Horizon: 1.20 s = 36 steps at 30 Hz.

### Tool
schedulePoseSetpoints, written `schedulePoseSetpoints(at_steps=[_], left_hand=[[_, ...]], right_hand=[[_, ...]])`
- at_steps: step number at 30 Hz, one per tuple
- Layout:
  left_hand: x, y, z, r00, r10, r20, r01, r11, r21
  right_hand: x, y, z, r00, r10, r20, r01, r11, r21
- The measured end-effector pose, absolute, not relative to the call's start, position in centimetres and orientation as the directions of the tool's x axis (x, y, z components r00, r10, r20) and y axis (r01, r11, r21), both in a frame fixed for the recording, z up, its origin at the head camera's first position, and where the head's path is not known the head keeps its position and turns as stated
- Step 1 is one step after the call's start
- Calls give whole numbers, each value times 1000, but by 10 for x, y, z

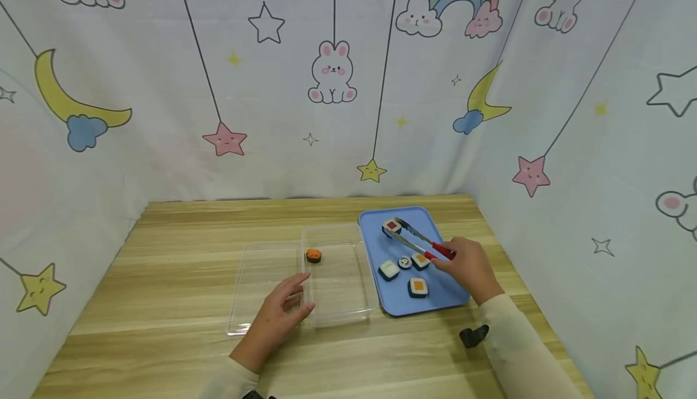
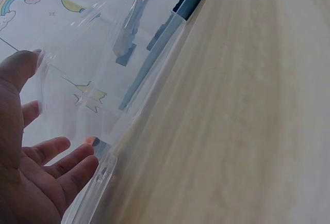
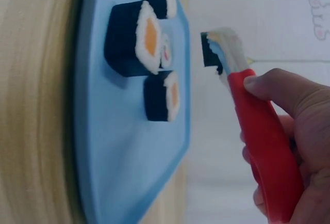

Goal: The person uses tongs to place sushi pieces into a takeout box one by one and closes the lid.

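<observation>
My right hand (image 1: 470,269) grips red-handled tongs (image 3: 263,141) over the blue tray (image 1: 435,302). Between the metal tips is a sushi roll (image 1: 391,226) with a dark red centre; the right wrist view has it raised above the tray. My left hand (image 1: 278,314) is at the left wall of a clear plastic box (image 1: 343,317), its fingers relaxed and resting against the side. Inside that box, near the far left corner, sits an orange-topped sushi piece (image 1: 313,255).
Several more sushi pieces lie on the tray, among them an orange-centred roll (image 1: 417,287) and a pale-topped one (image 1: 388,270). A clear lid (image 1: 256,272) lies flat left of the box. Behind the wooden table (image 1: 179,278) hangs a printed curtain (image 1: 272,96).
</observation>
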<state>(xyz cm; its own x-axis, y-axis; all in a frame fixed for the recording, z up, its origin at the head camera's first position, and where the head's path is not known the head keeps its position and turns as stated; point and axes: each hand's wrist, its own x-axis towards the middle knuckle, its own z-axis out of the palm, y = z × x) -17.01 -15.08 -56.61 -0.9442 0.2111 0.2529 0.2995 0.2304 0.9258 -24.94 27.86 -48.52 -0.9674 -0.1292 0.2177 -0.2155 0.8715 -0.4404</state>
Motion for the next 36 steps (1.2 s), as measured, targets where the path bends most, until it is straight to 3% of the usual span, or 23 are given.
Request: schedulePoseSetpoints(at_steps=[17,29,36], left_hand=[[-170,-150,-566,-942,211,263,311,239,920],[-170,-149,-566,-946,210,247,293,229,928],[-171,-150,-566,-950,210,231,279,235,931]], right_hand=[[-237,245,-456,-925,-229,304,-354,811,-466],[-228,194,-459,-894,-408,188,-444,740,-505],[-229,172,-461,-846,-509,159,-526,743,-413]])
